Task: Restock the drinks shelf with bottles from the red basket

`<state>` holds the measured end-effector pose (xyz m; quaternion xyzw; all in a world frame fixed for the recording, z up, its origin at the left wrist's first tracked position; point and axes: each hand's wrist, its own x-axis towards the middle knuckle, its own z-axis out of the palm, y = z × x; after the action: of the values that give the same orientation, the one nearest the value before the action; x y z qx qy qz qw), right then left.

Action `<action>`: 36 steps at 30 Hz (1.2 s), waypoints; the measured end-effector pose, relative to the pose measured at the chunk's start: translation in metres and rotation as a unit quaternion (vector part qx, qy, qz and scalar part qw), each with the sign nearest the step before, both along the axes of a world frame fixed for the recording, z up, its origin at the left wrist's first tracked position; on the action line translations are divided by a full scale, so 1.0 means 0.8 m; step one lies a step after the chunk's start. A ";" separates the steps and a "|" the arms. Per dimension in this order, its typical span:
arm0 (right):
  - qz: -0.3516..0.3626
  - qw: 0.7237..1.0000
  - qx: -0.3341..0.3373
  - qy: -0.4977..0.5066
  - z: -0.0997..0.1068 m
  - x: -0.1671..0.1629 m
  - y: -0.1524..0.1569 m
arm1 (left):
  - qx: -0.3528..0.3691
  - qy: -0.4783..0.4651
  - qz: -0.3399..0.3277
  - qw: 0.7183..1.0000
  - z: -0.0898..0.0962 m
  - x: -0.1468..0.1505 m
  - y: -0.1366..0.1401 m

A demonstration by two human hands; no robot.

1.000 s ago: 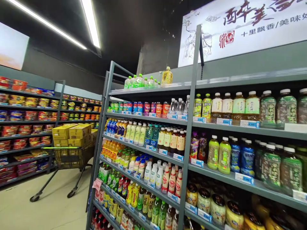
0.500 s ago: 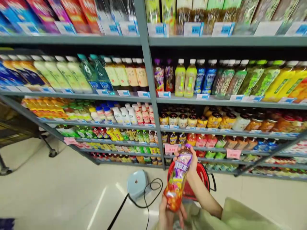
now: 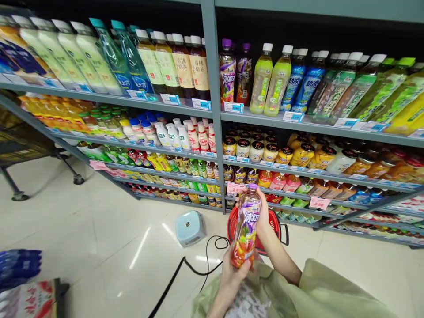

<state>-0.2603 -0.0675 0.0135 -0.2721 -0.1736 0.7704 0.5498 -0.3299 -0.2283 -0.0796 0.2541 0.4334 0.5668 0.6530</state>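
Both of my hands hold one bottle of iced tea (image 3: pixel 248 221) with a purple cap and a purple, yellow and red label. The bottle is nearly upright, its label facing me. My left hand (image 3: pixel 236 269) wraps round its lower end, with the thumb across the front. My right hand (image 3: pixel 262 214) grips the upper right side near the cap; some of its fingers are hidden behind the bottle. Beneath and behind the bottle a red basket (image 3: pixel 274 221) with a black handle stands on the floor. Similar purple-capped bottles (image 3: pixel 228 73) stand on the shelf ahead.
Shelves (image 3: pixel 311 121) of bottles and jars span the view ahead. A light blue stool (image 3: pixel 191 227) stands on the floor, with a black cable (image 3: pixel 195 271) beside it. A cart (image 3: pixel 23 145) is at the left; wrapped packs (image 3: pixel 28 296) lie at the lower left.
The bottle has turned more upright, and my left hand's thumb now lies across its front. My view has tilted downward and nearer the shelves, bringing the packs at the lower left into view.
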 end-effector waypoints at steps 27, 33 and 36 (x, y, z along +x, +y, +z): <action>-0.052 0.996 0.020 -0.068 -0.003 0.101 0.055 | 0.161 0.283 0.185 0.927 -0.006 0.076 0.081; -0.040 0.994 0.026 -0.098 -0.003 0.130 0.075 | 0.044 -0.068 0.059 0.995 -0.005 0.112 0.090; -0.033 0.992 0.035 -0.118 -0.003 0.140 0.085 | 0.028 -0.082 0.091 0.992 0.004 0.123 0.100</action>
<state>-0.1479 0.0002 0.0113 -0.3472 -0.2546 0.7079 0.5599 -0.2313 -0.1480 -0.0764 0.1846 0.3832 0.6549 0.6247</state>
